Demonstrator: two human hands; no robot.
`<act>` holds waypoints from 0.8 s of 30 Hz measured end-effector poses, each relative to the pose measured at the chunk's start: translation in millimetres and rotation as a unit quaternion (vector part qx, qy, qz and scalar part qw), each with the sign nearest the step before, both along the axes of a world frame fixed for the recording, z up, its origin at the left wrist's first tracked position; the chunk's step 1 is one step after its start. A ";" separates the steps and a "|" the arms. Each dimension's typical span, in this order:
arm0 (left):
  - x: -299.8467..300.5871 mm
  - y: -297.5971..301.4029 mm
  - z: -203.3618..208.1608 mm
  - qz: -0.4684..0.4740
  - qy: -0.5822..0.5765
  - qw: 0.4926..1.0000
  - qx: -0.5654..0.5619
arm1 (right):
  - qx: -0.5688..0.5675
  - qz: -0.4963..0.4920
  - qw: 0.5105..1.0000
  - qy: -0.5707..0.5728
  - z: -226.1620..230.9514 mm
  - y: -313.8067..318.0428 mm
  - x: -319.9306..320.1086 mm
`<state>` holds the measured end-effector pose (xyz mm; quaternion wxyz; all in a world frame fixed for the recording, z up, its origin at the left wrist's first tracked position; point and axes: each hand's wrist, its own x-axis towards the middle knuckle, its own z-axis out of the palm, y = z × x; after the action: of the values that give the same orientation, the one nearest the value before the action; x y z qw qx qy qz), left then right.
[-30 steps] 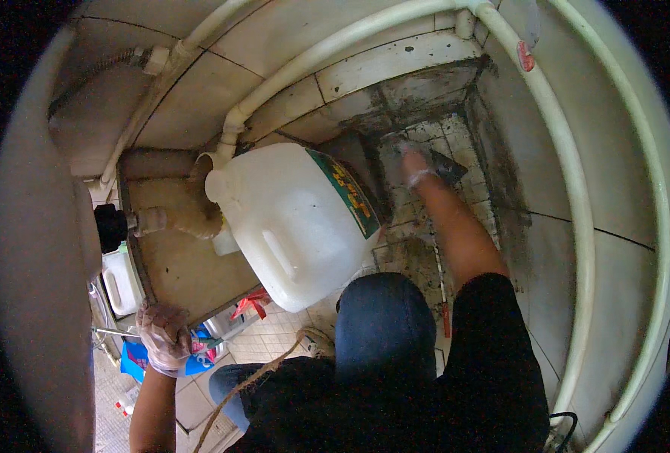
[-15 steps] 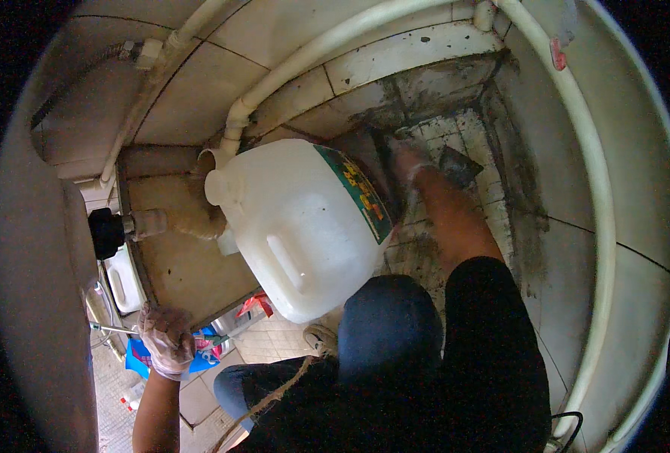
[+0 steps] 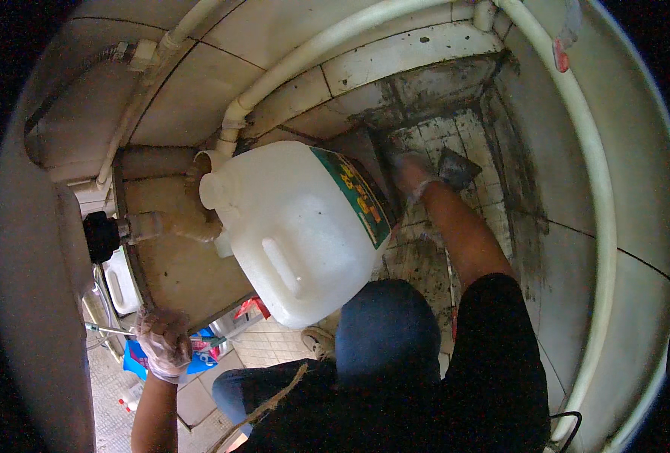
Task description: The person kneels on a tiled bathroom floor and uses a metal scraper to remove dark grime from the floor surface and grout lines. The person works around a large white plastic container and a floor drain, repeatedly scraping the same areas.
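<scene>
My left hand (image 3: pixel 164 343), in a clear plastic glove, is closed at the lower corner of the tan ledge (image 3: pixel 188 272). A thin metal rod (image 3: pixel 109 329) meets its fingers from the left; whether they grip the rod or the ledge is unclear. Farther off on the right, my right hand (image 3: pixel 412 178), also gloved, reaches low beside a dark upright panel (image 3: pixel 361 155). Its fingers are blurred and partly lost in shadow. Just right of it, a dark grey angular piece (image 3: pixel 459 169) lies on the grimy tiled floor (image 3: pixel 490 198). Between my arms stands a big white plastic jug (image 3: pixel 293 226) with a green label.
A cream pipe (image 3: pixel 297 64) curves along the back wall, and another pipe (image 3: pixel 600 196) bends down the right side. A drain pipe (image 3: pixel 173 226) with a black fitting (image 3: pixel 101 237) crosses the ledge. Below left are a blue packet (image 3: pixel 135 359) and a smaller white jug (image 3: pixel 121 283).
My right hand has moved slightly nearer and to the right. My left hand keeps its place at the ledge corner. The view has shifted a little.
</scene>
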<state>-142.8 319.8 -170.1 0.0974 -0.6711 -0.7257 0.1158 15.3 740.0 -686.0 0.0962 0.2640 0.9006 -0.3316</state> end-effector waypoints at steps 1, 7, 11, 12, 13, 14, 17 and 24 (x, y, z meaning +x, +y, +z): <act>0.8 0.4 -1.1 -0.001 0.002 1.000 -0.005 | -0.012 -0.028 0.999 0.028 -0.8 0.9 2.2; 0.4 1.0 -7.4 -0.007 0.002 1.000 0.003 | 0.001 -0.099 0.995 -0.030 -29.3 4.4 -20.6; -0.5 -1.1 -9.6 -0.023 0.018 0.999 0.017 | -0.039 -0.148 0.983 0.103 -45.9 -6.8 -32.7; -0.6 -1.8 -9.8 -0.023 0.022 0.999 0.021 | -0.041 -0.177 0.973 0.140 -45.9 -10.1 -33.6; -1.1 -2.5 -10.0 -0.030 0.032 0.999 0.025 | -0.050 -0.184 0.973 0.130 -44.5 -10.2 -35.6; -2.7 -2.8 -9.8 -0.023 0.023 0.999 0.019 | -0.064 -0.187 0.971 0.131 -42.3 -11.6 -35.7; -8.1 -4.3 -8.9 -0.017 0.012 1.000 0.000 | -0.113 -0.184 0.965 0.152 -36.5 -6.1 -38.0; -20.5 -6.1 -17.3 -0.015 0.019 1.000 0.006 | 0.005 -0.270 0.961 -0.062 -43.1 34.8 -40.6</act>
<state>-163.2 313.7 -187.4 0.1171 -0.6791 -0.7141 0.1231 -25.3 774.8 -729.1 0.0575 0.5176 0.7899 -0.3237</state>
